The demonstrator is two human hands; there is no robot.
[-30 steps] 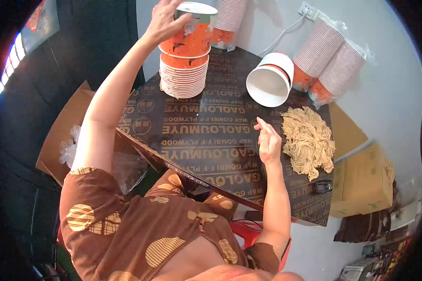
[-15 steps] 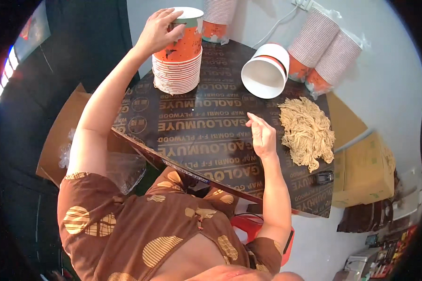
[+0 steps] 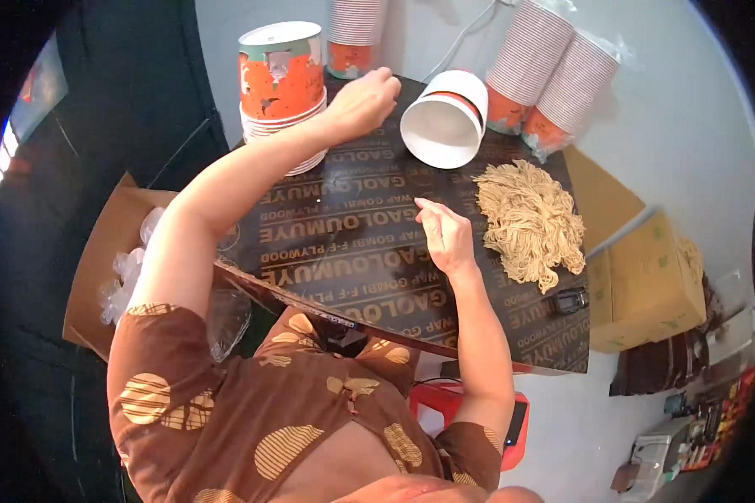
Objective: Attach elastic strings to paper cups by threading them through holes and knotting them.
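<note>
A tall stack of orange paper tubs (image 3: 281, 84) with white rims stands upside down at the far left of the table. My left hand (image 3: 365, 102) is just right of it, closed with its fingers curled, and I see nothing in it. My left forearm passes in front of the stack's lower rims. Beyond that hand, two nested white-lined tubs (image 3: 443, 134) lie on their side, mouths toward me. My right hand (image 3: 445, 237) hovers over the middle of the table, fingers drawn together; anything pinched there is too small to make out. To its right lies a heap of beige yarn (image 3: 533, 222).
Wrapped stacks of tubs (image 3: 528, 54) stand at the back right, with another stack (image 3: 354, 33) at the back. A small black object (image 3: 572, 300) lies on the dark plywood table (image 3: 352, 277). Cardboard boxes (image 3: 646, 285) flank it, one holding clear plastic on the left.
My left hand has left the top of the tub stack and moved right, its fingers now curled. My right hand keeps nearly the same pose. The whole view has shifted slightly.
</note>
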